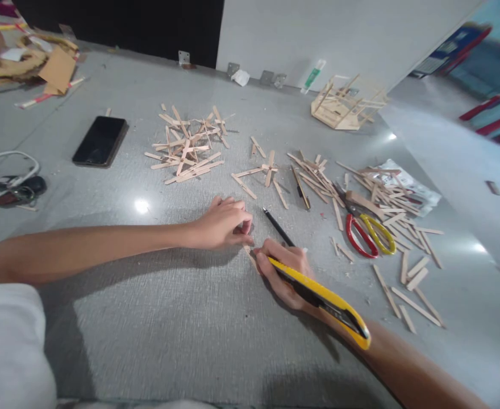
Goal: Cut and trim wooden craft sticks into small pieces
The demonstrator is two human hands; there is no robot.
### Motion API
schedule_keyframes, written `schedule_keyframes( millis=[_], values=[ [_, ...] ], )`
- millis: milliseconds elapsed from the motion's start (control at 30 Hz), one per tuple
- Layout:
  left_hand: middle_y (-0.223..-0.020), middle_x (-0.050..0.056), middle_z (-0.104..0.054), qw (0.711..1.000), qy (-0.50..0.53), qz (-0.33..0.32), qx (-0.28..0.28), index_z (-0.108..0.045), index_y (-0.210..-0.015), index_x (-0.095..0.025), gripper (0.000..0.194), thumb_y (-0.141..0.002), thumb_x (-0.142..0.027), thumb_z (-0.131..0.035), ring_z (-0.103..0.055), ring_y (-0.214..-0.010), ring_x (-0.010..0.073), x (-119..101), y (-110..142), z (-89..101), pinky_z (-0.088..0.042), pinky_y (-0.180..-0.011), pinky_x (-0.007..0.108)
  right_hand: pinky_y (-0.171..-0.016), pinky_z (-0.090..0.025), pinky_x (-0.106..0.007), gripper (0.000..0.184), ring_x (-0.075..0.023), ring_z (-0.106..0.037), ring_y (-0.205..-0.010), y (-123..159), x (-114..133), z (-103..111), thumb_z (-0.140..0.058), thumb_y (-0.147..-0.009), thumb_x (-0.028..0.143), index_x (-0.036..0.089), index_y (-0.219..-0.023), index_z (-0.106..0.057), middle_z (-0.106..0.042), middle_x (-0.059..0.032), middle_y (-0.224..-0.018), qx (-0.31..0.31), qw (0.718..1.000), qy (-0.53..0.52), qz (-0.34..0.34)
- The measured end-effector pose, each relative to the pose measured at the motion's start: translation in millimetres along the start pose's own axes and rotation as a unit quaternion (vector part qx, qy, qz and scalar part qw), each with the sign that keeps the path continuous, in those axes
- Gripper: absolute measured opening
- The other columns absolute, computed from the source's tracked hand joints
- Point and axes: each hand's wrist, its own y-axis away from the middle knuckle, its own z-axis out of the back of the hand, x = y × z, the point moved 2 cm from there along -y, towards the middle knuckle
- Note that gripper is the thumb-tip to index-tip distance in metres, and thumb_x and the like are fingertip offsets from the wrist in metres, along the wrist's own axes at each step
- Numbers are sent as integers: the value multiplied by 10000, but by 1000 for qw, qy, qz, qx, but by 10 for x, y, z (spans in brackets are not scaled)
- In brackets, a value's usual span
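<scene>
My right hand [282, 270] is closed round a yellow and black utility knife [326, 301], whose rear end points toward me on the right. The knife's front end is down by a thin wooden stick [250, 257] on the grey table; the blade is hidden by my fingers. My left hand [224, 224] pinches the far end of that stick between thumb and fingers. Just beyond my right hand lies a black pen [278, 226]. Farther off, small wooden pieces joined in a cross [269, 168] lie among loose sticks.
Scissors with red and yellow handles [369, 234] lie right, beside scattered sticks [397, 196]. A stick pile [188, 145] sits at the middle back, a phone [100, 141] to its left. A wooden frame model [346, 105] stands back right. A cable [20, 170] lies far left.
</scene>
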Motion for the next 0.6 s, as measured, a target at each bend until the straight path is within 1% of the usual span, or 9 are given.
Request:
schedule_keyframes(
  millis=[100, 167, 233, 367, 467, 600],
  values=[
    [-872, 40, -563, 1000, 1, 4, -3, -582, -766, -183, 443, -946, -586, -608, -496, -955, 256, -16, 9, 5, -277, -865, 385, -525, -387, -310, 359, -128, -447, -447, -4, 4, 7, -457, -1040, 397, 258, -709, -453, -516, 40, -544, 1, 999, -30, 17],
    [-880, 36, -565, 1000, -2, 8, -6, -580, -764, -181, 406, -939, -542, -643, -499, -955, 250, -36, 17, 15, -274, -861, 378, -543, -415, -314, 346, -122, -436, -428, -10, 2, 7, -448, -1049, 389, 260, -729, -464, -526, 49, -529, -10, 999, -43, 10],
    [-884, 33, -567, 1000, -9, 9, -6, -588, -772, -179, 366, -930, -498, -672, -502, -947, 243, -54, 23, 21, -274, -858, 374, -556, -438, -323, 332, -129, -447, -418, -19, 1, -6, -450, -1050, 393, 267, -744, -471, -537, 47, -521, -7, 999, -50, -1],
    [-884, 29, -565, 1000, -15, 9, 0, -593, -781, -177, 321, -925, -446, -691, -507, -940, 236, -62, 24, 16, -277, -863, 376, -517, -432, -335, 332, -157, -476, -420, -42, 2, -27, -466, -1038, 440, 283, -746, -464, -560, 31, -524, 5, 998, -55, -23],
    [-888, 27, -563, 1000, -17, 10, -4, -595, -787, -176, 313, -926, -437, -696, -507, -938, 233, -50, 24, 11, -276, -862, 374, -493, -428, -327, 352, -156, -483, -412, -61, 16, -28, -458, -1040, 457, 278, -737, -463, -558, 33, -517, 5, 999, -49, -17],
    [-890, 32, -564, 1000, -11, 5, -5, -599, -790, -176, 357, -938, -491, -676, -504, -964, 246, -40, 28, 15, -268, -853, 374, -493, -424, -318, 351, -154, -495, -427, -66, 24, -37, -462, -1042, 433, 272, -730, -457, -552, 35, -518, -5, 999, -37, -10]
  ],
)
